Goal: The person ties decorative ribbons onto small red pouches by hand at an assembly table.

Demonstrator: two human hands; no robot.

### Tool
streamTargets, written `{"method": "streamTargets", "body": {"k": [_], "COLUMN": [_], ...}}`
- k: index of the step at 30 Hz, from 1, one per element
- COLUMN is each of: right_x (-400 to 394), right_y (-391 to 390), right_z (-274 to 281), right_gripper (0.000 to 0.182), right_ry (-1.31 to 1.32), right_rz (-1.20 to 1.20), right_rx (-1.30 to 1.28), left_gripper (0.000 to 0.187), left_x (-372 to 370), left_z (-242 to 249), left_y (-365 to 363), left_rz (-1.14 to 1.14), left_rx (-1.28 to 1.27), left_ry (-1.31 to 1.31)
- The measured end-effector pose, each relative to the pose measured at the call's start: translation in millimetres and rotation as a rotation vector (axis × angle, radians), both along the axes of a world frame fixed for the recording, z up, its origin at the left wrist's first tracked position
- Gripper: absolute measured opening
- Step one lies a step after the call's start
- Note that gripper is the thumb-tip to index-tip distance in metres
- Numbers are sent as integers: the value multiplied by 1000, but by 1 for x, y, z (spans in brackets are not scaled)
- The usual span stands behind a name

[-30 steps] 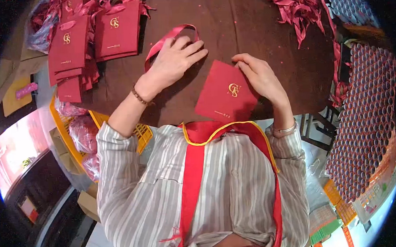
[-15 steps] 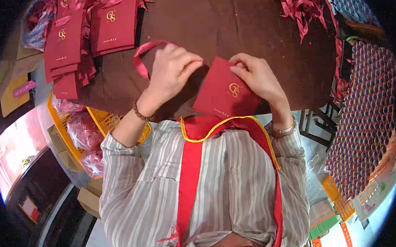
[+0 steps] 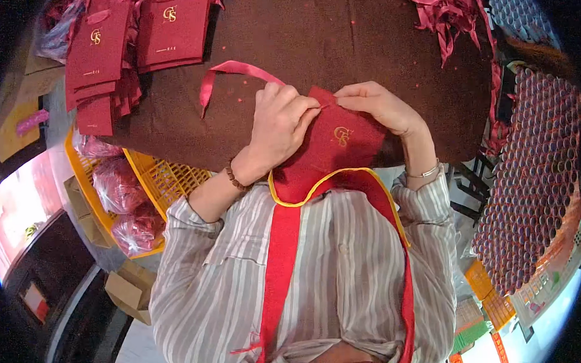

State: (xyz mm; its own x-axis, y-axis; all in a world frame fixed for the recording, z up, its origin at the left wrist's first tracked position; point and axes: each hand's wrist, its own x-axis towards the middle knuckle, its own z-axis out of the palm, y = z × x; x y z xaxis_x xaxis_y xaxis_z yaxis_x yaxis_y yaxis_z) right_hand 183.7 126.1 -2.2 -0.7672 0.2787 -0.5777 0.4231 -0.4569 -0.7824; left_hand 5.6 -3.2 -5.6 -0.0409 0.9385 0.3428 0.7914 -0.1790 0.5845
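Note:
A small dark-red paper bag (image 3: 342, 138) with a gold monogram is in front of my chest, tilted a little. My right hand (image 3: 381, 106) pinches its top edge at the right. My left hand (image 3: 282, 120) has its fingertips pinched together at the bag's upper left edge, closed on a red ribbon (image 3: 241, 68). The ribbon's loose length runs from behind that hand to the left over the dark tabletop (image 3: 336, 43). The exact tip between the fingers is too small to make out.
Stacks of similar red bags (image 3: 100, 53) lie at the upper left. A pile of red ribbons (image 3: 442, 12) sits at the upper right. Yellow crates (image 3: 164, 174) with plastic-wrapped red bundles (image 3: 117, 186) stand below left. Many small round-topped items (image 3: 530, 177) fill the right side.
My left hand has moved right, bringing the ribbon up to the bag's top edge. The ribbon now stretches out behind it. My right hand still holds the bag.

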Motion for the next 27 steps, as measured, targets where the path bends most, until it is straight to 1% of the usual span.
{"method": "streamTargets", "body": {"k": [2,5,8,9,10,11,12,14,15,17,18,19,20,21,23,24,25,26,27], "right_x": [0,0,2,2,0,-2,-4,-7,-7,-6,-6,-4,-1,-1,2,2,3,3,2], "right_y": [0,0,-2,-3,-5,-6,-7,-8,-9,-7,-6,-6,-5,-5,-5,-5,-4,-3,-3], "right_z": [0,-2,-9,-8,-6,-4,-2,1,-4,-3,-3,-7,-15,-16,-10,-5,-1,1,2], "right_gripper": [22,19,18,18,18,18,18,18,19,20,21,21,22,23,23,23,23,22,21], "right_ry": [29,67,63,63,2,-58,-57,-130,-88,-81,-77,-77,-35,6,1,0,0,16,33], "right_rz": [6,35,-16,-17,-12,-5,-6,-4,-23,-17,-12,-13,-48,-83,-102,-117,-118,-117,-116], "right_rx": [-18,32,73,73,111,150,149,228,229,236,244,242,178,114,99,83,82,18,-47], "left_gripper": [9,10,11,10,9,11,13,13,13,10,10,11,12,12,12,12,10,9,9], "left_x": [2,3,-3,-7,-11,-16,-22,-29,-29,-25,-22,-17,-13,-11,-8,-9,-10,-11,-9], "left_z": [0,8,11,14,16,16,18,24,24,23,20,17,15,14,12,10,6,4,3], "left_y": [1,6,8,8,8,10,11,13,13,13,13,13,13,13,13,14,14,14,14], "left_rz": [2,23,13,66,119,122,104,67,68,-4,-3,4,10,7,40,38,-13,-63,-62], "left_rx": [-30,22,42,56,70,85,-9,-118,-117,-269,-270,-351,-433,-434,-525,-526,-445,-363,-363], "left_ry": [5,43,-5,-29,-52,-136,-224,-293,-291,-518,-517,-588,-660,-662,-795,-796,-607,-418,-417]}}
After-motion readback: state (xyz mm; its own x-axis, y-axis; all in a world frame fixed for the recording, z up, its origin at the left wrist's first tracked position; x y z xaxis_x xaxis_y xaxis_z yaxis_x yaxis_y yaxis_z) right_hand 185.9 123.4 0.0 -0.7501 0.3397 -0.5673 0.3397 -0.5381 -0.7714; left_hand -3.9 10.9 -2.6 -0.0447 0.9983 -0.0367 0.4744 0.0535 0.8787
